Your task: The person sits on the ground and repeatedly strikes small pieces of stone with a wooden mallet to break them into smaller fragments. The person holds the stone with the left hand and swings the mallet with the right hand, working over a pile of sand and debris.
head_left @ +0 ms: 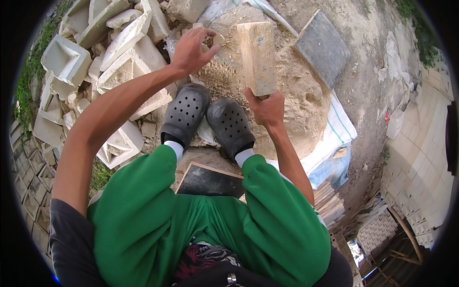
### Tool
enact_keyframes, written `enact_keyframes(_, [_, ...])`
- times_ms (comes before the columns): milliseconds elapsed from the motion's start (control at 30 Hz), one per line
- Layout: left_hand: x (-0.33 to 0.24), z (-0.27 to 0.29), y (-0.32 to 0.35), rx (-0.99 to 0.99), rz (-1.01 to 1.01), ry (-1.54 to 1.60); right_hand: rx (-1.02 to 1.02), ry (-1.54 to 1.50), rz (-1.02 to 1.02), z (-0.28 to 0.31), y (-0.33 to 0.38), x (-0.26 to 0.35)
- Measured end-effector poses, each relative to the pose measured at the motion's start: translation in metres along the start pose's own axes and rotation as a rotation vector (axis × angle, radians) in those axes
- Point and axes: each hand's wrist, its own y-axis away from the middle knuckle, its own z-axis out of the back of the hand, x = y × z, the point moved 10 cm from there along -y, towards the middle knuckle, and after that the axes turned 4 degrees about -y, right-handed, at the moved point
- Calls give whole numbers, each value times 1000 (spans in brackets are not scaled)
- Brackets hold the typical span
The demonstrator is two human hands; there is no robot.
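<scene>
My left hand [192, 50] reaches out at the upper left, thumb and fingers curved around a small pale chunk [218, 39], at the edge of the crumbly debris heap [299, 86]. In my right hand [268, 109] is the short handle of a wooden mallet [256, 55]. Its thick rectangular wooden head points away from me over the heap and shows metal fasteners on its upper face. Most of the handle is hidden by my fingers.
Broken pale cast blocks [67, 60] pile up on the left. A grey square slab [323, 49] lies at the right of the heap, on a white woven sheet [338, 119]. My grey clogs [186, 112] stand before the heap; a dark framed board [210, 181] lies between my legs.
</scene>
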Motion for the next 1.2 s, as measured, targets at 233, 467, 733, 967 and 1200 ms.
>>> enact_keyframes(233, [-24,-29,-17,83,14,84,-57,-36,91,23,-28,56])
enact_keyframes(467, [-15,-17,-23,-16,96,60,-59,-133,39,9,-36,36])
enact_keyframes(733, [7,-7,-31,-69,108,28,-23,-73,-155,-3,-28,-7])
enact_keyframes(967, [0,-9,-30,-99,103,10,98,-53,-155,-26,-24,-14])
enact_keyframes(1200, [20,-6,-26,-100,130,-11,65,-61,-81,-21,-10,-7])
